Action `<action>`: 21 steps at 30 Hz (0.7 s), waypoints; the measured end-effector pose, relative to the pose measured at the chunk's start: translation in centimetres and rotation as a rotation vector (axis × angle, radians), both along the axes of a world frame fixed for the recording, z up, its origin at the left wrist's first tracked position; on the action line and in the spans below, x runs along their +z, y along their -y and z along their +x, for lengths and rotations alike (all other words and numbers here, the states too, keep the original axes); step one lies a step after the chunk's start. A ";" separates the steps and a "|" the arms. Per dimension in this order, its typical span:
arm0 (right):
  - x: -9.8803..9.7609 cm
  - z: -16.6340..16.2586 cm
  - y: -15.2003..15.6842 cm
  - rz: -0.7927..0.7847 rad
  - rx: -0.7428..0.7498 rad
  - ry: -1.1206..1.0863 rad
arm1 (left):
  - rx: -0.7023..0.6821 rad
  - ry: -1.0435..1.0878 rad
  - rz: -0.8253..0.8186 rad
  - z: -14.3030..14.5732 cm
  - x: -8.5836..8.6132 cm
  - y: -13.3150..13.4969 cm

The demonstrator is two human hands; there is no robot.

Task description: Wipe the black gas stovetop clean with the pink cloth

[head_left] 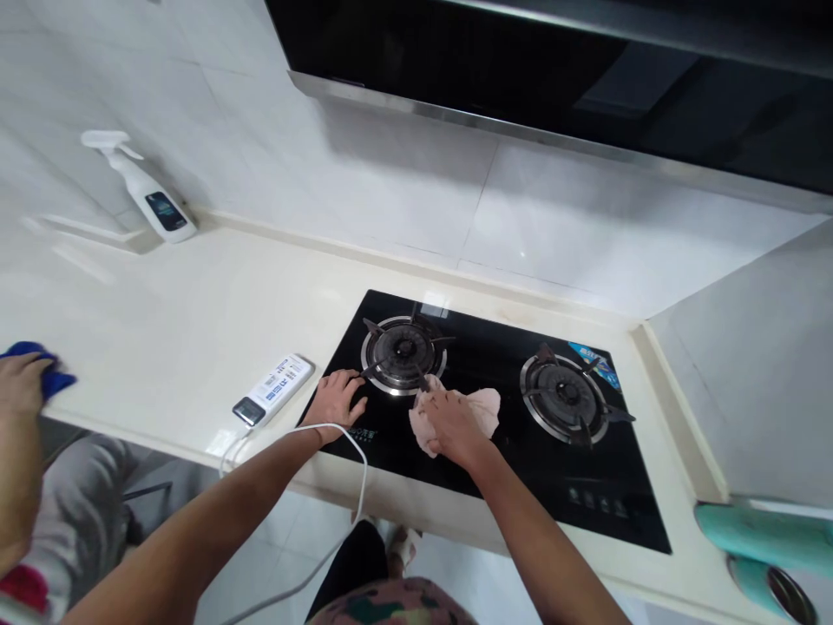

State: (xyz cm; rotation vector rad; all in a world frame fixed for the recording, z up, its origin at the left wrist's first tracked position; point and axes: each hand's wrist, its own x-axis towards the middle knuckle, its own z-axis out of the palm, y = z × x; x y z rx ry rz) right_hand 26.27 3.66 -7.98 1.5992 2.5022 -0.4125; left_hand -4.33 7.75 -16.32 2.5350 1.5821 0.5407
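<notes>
My right hand (449, 425) presses a pale pink cloth (482, 408) onto the black glass gas stove (475, 356), just in front of the left burner (404, 351). Fingers spread, my left hand (335, 401) rests on the stove's left edge and holds nothing. A white cable (348, 434) passes over my left wrist. It runs to a white power bank (277, 389) lying on the counter beside the stove. The right burner (565, 395) stands apart from both hands.
A white spray bottle (153, 195) stands against the back wall. At far left, another person's hand (19, 378) is on a blue cloth (57, 382). The dark range hood (521, 78) hangs above the stove. Green cylindrical objects (761, 534) sit at the right edge.
</notes>
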 end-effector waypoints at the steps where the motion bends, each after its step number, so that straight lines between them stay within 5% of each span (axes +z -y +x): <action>1: 0.1 -0.1 0.3 0.004 0.020 0.004 | -0.003 -0.005 -0.002 0.0 0.0 0.0; 8: 0.1 -1.1 1.1 0.075 0.169 0.006 | -0.010 -0.014 -0.015 -0.3 -0.5 -0.2; 14: -1.3 -7.2 1.6 0.111 0.181 -0.121 | -0.005 -0.006 -0.012 -0.6 -1.1 -0.5; 18: -2.1 -10.3 1.9 0.139 0.097 -0.195 | -0.009 -0.009 -0.013 -1.0 -1.0 -0.8; 21: -2.2 -9.1 3.1 0.111 0.005 -0.226 | -0.006 -0.011 -0.011 -1.1 -0.9 -0.9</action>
